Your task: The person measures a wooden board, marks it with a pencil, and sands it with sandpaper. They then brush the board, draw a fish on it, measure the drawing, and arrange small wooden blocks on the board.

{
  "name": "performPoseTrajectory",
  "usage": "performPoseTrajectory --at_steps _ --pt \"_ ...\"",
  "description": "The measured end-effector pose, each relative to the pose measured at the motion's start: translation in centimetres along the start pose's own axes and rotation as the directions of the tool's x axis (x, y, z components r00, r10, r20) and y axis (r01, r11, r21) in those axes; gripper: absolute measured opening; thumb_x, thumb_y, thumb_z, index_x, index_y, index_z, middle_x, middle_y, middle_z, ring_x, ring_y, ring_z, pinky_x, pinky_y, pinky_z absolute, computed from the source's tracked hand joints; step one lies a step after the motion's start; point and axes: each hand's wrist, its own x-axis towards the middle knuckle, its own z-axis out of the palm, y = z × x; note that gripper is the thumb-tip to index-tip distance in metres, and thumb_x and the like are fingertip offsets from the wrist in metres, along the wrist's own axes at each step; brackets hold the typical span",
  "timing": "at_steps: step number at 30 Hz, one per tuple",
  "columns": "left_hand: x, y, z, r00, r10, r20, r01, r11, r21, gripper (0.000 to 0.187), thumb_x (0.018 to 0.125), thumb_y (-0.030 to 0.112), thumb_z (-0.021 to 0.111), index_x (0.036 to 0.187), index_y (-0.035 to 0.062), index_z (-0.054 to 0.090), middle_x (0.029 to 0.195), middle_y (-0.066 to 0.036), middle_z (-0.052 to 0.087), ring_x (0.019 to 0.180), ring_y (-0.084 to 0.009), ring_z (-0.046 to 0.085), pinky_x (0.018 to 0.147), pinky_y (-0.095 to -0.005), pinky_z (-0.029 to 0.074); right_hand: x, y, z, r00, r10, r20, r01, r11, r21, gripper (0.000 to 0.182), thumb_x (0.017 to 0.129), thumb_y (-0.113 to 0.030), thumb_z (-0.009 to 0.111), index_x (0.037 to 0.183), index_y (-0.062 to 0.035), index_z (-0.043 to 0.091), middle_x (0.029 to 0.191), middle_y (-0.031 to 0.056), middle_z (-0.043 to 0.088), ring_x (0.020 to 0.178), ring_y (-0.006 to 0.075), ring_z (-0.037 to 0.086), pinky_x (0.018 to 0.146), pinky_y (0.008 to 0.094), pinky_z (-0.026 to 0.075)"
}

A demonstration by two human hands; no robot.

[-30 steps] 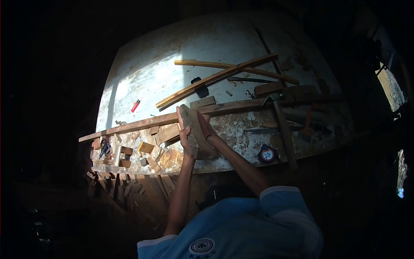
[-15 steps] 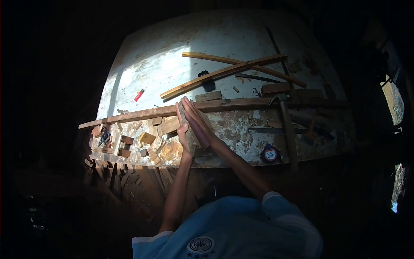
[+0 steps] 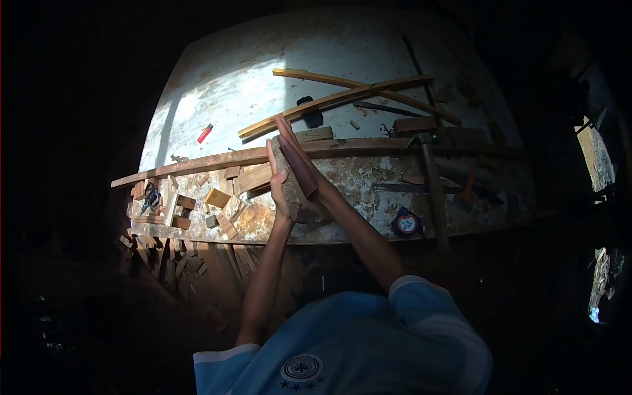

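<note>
My left hand (image 3: 279, 191) is closed around a flat wooden piece (image 3: 301, 209), its thumb across the near face and its fingers pointing away from me. In my right hand (image 3: 315, 172), a folded sheet of dark reddish-brown sandpaper (image 3: 299, 170) lies between the palm and the wood. The right fingers are stretched forward past the top of the piece, pressed together. The two hands face each other above the bench, with much of the wood hidden between them.
A long wooden beam (image 3: 217, 162) crosses the workbench (image 3: 197, 92). Beyond it lie two crossed wood strips (image 3: 336, 99), a red lighter (image 3: 205, 133) and a black object (image 3: 311, 115). A hammer (image 3: 431, 184), a tape measure (image 3: 407, 224), scissors (image 3: 151, 197) and several wood offcuts (image 3: 217, 197) are nearer.
My right hand and the sandpaper have slid forward along the wooden piece, away from me. My left hand keeps its hold. The whole view has shifted slightly.
</note>
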Motion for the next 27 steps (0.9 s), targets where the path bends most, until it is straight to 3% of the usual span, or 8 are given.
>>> performPoseTrajectory --at_steps 3,9,10,14,17,20,25,27 --pt "-0.2 0.2 -0.2 1.0 -0.003 -0.015 0.002 0.995 -0.104 0.077 0.078 0.023 0.04 0.146 0.0173 0.005 0.134 -0.012 0.034 0.113 -0.0214 0.042 0.094 -0.0311 0.037 -5.4 12.0 -1.8 0.901 0.39 -0.193 -0.398 0.917 -0.005 0.063 0.096 -0.04 0.027 0.143 -0.0046 0.005 0.15 0.0125 0.002 0.139 0.0216 0.0 0.111 0.0322 0.005" --pt "0.7 -1.3 1.0 0.993 0.116 -0.001 -0.115 0.982 0.148 0.077 0.079 0.025 0.04 0.145 0.0084 0.005 0.146 -0.015 0.018 0.129 -0.0231 0.027 0.105 -0.0312 0.021 -3.5 -1.7 0.0 1.0 0.0 -0.031 -0.002 0.997 -0.075 0.063 0.096 -0.04 0.026 0.143 -0.0048 0.003 0.15 0.0146 0.003 0.139 0.0224 0.001 0.111 0.0329 0.007" --pt "0.4 -1.2 1.2 0.996 0.088 -0.016 -0.084 0.981 0.175 0.077 0.079 0.025 0.04 0.145 0.0093 0.005 0.145 -0.015 0.019 0.128 -0.0228 0.029 0.104 -0.0312 0.023 -3.8 0.2 -0.4 0.913 -0.402 0.076 0.389 0.798 -0.461 0.063 0.097 -0.039 0.027 0.144 -0.005 0.003 0.15 0.0123 0.004 0.138 0.0221 0.003 0.111 0.0323 0.008" --pt "0.2 0.0 2.3 0.999 0.042 0.008 -0.042 0.996 0.077 0.077 0.078 0.023 0.041 0.145 0.0103 0.005 0.142 -0.014 0.024 0.119 -0.0215 0.037 0.099 -0.0298 0.031 -7.8 11.1 -2.4 0.863 0.495 -0.102 -0.459 0.853 0.25 0.063 0.097 -0.039 0.028 0.144 -0.0052 0.002 0.15 0.0115 0.004 0.138 0.0205 0.004 0.111 0.0309 0.009" --pt "0.8 -1.2 1.9 0.991 0.13 -0.013 -0.128 0.984 0.126 0.077 0.078 0.022 0.041 0.145 0.0108 0.005 0.14 -0.014 0.028 0.112 -0.0202 0.042 0.093 -0.0281 0.035 -6.7 8.0 -1.7 0.924 0.349 -0.156 -0.339 0.937 0.09 0.062 0.097 -0.039 0.027 0.143 -0.0047 0.003 0.15 0.0118 0.003 0.138 0.0203 0.004 0.111 0.0314 0.009" --pt "0.5 -0.9 2.5 0.999 0.017 -0.036 -0.015 0.998 0.06 0.077 0.078 0.023 0.041 0.146 0.0124 0.006 0.138 -0.013 0.029 0.111 -0.0203 0.043 0.092 -0.0292 0.036 -4.6 1.7 -1.3 0.965 -0.262 0.012 0.252 0.915 -0.316 0.061 0.097 -0.036 0.027 0.143 -0.004 0.002 0.15 0.0124 0.002 0.138 0.0214 0.002 0.111 0.0328 0.007" --pt "-0.3 -0.2 -1.6 0.998 0.046 -0.038 -0.051 0.991 -0.126 0.069 0.081 0.028 0.04 0.144 0.015 0.016 0.126 -0.011 0.043 0.109 -0.0216 0.046 0.094 -0.0323 0.038 -9.8 12.7 -2.0 0.939 0.325 -0.116 -0.344 0.904 -0.254 0.058 0.095 -0.023 0.037 0.141 -0.0002 0.01 0.148 0.0195 0.011 0.137 0.0335 0.008 0.111 0.0368 0.011" --pt "-0.6 1.3 -3.9 0.998 0.001 -0.06 -0.004 0.999 -0.049 0.068 0.08 0.027 0.039 0.144 0.0143 0.018 0.125 -0.01 0.044 0.112 -0.0223 0.046 0.095 -0.0348 0.037 -10.8 15.5 -2.8 0.999 0.023 0.039 0.005 0.805 -0.594 0.055 0.095 -0.022 0.035 0.14 0.0007 0.013 0.146 0.0214 0.014 0.136 0.035 0.012 0.11 0.0372 0.013"
